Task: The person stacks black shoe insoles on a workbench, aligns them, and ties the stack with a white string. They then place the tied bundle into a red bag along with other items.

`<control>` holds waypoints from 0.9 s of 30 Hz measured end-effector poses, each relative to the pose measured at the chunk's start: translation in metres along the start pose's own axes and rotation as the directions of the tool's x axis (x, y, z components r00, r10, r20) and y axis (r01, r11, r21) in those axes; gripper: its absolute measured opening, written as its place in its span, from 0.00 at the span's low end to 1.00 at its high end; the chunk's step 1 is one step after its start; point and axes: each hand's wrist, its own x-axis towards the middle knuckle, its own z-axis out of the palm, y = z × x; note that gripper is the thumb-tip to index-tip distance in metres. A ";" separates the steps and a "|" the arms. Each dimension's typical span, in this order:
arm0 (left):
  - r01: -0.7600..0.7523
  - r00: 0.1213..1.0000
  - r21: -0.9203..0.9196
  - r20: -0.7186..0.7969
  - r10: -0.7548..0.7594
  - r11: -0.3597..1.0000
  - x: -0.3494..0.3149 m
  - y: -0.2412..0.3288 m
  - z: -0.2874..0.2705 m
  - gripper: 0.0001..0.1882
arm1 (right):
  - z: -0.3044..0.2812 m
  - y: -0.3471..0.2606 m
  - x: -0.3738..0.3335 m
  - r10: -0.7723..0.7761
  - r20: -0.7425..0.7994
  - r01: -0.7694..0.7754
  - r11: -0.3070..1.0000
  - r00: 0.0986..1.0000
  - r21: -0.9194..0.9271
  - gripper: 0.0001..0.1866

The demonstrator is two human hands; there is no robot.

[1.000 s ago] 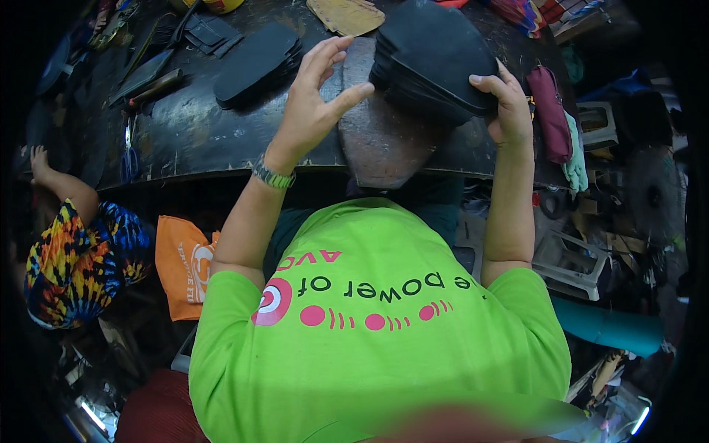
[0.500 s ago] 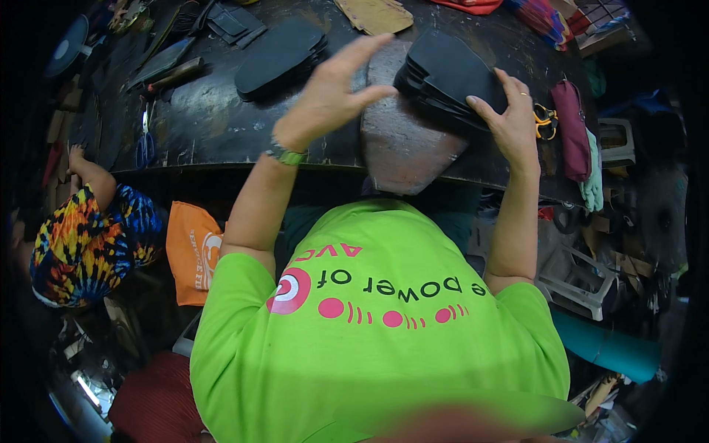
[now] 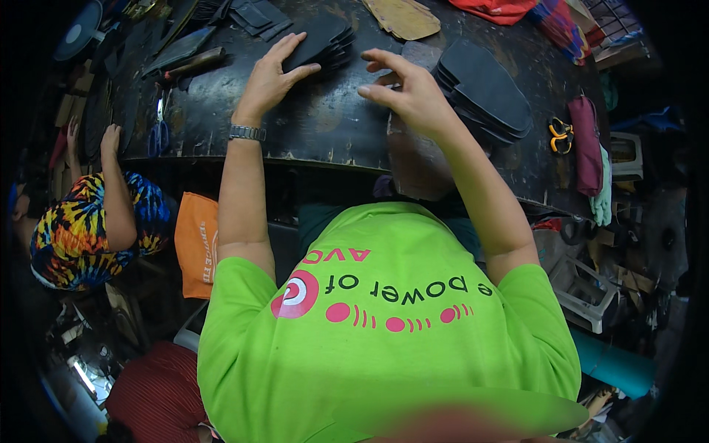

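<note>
While one stack of black pieces (image 3: 491,88) sat fanned out on the right of the tabletop (image 3: 210,122), the left hand (image 3: 266,85) was spread loosely at the other stack (image 3: 325,35) and the right hand (image 3: 406,85) hung empty between them, so honestly neither looked squared up yet.

The right hand (image 3: 410,92) and forearm (image 3: 484,181) hide part of the brown board (image 3: 417,168). The left hand (image 3: 266,85) covers one end of the left black stack (image 3: 321,37); contact is unclear. Red cloth (image 3: 496,9) runs out of view at the far edge.
</note>
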 end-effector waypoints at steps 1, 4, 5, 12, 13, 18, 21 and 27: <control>-0.012 1.000 -0.013 -0.006 0.012 1.000 -0.001 -0.001 -0.001 0.34 | 0.006 0.004 0.013 0.054 0.009 -0.055 0.996 0.998 0.063 0.34; 0.021 0.999 -0.128 -0.022 -0.024 0.992 -0.001 0.000 -0.003 0.28 | 0.020 0.014 0.039 0.250 0.053 -0.254 0.921 0.967 0.296 0.39; 0.033 0.999 -0.162 -0.036 -0.040 0.986 -0.001 0.001 -0.004 0.26 | 0.023 0.017 0.045 0.312 0.079 -0.318 0.867 0.947 0.383 0.41; 0.163 0.979 -0.298 -0.068 -0.191 0.941 -0.003 0.004 -0.004 0.26 | 0.043 0.041 0.044 0.243 0.076 -0.249 0.835 0.967 0.490 0.39; 0.194 0.973 -0.320 -0.056 -0.223 0.928 -0.003 0.003 -0.004 0.27 | 0.045 0.044 0.043 0.241 0.057 -0.237 0.832 0.969 0.501 0.39; 0.179 0.972 -0.349 -0.083 -0.221 0.920 -0.002 0.001 -0.005 0.29 | 0.047 0.046 0.041 0.261 0.002 -0.214 0.786 0.965 0.580 0.44; 0.195 0.969 -0.324 -0.085 -0.233 0.926 -0.003 0.004 -0.006 0.29 | 0.045 0.044 0.041 0.281 0.007 -0.221 0.740 0.960 0.635 0.48; 0.232 0.961 -0.342 -0.061 -0.268 0.910 -0.001 0.009 -0.009 0.29 | 0.045 0.043 0.040 0.254 0.021 -0.222 0.800 0.967 0.557 0.48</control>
